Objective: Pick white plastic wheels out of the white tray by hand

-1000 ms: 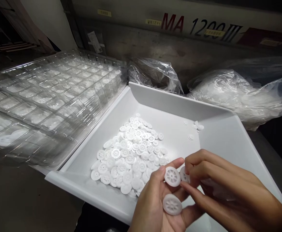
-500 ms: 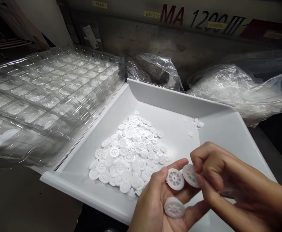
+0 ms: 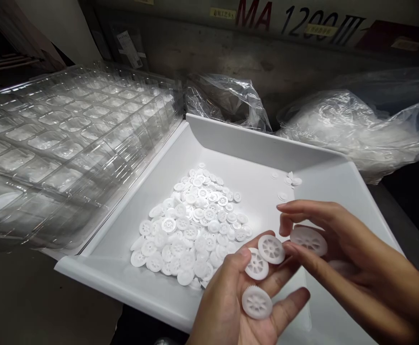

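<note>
While three white plastic gear wheels (image 3: pixel 263 263) lay across my upturned left hand (image 3: pixel 241 306), I pinched a fourth gear wheel (image 3: pixel 309 240) between the thumb and fingers of my right hand (image 3: pixel 342 258), just beside the others. My left hand stayed loosely cupped, thumb pressing one wheel against the fingers, two overlapping there and the third flat on the palm. Each wheel was a small toothed disc with spokes around a centre hub, matte white and clean. Only this handful had been lifted out, I judged; most of the job remained, for a heap of gear wheels (image 3: pixel 191 230) covered the floor of the white tray (image 3: pixel 238 143) directly under my hands, with a few stray wheels (image 3: pixel 290 182) near its far corner. To the left stood stacked clear blister trays (image 3: pixel 76 139), many of their pockets looking unfilled. Behind the tray, crumpled plastic bags (image 3: pixel 356 134) rested against a machine housing (image 3: pixel 266 52).
</note>
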`<state>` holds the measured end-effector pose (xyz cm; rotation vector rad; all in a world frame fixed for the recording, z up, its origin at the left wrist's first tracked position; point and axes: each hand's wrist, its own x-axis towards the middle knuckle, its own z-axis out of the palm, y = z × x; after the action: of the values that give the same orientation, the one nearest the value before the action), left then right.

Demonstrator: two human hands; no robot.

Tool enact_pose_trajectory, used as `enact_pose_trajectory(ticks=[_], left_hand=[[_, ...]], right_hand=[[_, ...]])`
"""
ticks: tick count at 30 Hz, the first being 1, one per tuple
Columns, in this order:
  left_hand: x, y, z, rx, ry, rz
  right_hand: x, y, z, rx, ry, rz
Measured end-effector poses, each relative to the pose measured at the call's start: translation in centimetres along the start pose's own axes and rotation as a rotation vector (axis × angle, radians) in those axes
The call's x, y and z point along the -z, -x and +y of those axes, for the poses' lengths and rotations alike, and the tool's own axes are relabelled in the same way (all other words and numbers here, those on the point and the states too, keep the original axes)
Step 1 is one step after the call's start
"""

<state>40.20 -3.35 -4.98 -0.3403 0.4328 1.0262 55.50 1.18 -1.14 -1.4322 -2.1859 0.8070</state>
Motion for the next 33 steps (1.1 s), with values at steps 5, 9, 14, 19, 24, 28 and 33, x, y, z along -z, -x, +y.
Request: enact_pose_trajectory(ticks=[5, 9, 14, 19, 24, 28, 33], left_hand=[[-0.4, 0.3, 0.2, -0.015, 0.021, 0.062], [-1.1, 0.5, 0.4, -0.028, 0.011, 0.124], [-1.5, 0.6, 0.5, -0.057, 0.032, 0.165], [-1.5, 0.4, 0.3, -0.088, 0.07, 0.177], [-1.4, 0.1, 0.3, -0.117, 0.111, 0.117], [-1.1, 0.1, 0.5, -0.056, 0.019, 0.091], [-1.2, 0.2, 0.8, -0.062, -0.044, 0.081]], right_hand=[[0.5, 0.0, 0.1, 0.003, 0.008, -0.001], [0.6, 0.3, 0.0, -0.041, -0.079, 0.016], [0.2, 0.2, 0.0, -0.141, -0.287, 0.013], [-1.5, 0.0, 0.0, -0.1, -0.481, 0.031], [-3.6, 0.5, -0.7, -0.041, -0.508, 0.027], [-4.2, 0.7, -1.1, -0.049, -0.3, 0.102], [-3.9, 0.4, -1.0, -0.049, -0.195, 0.137]])
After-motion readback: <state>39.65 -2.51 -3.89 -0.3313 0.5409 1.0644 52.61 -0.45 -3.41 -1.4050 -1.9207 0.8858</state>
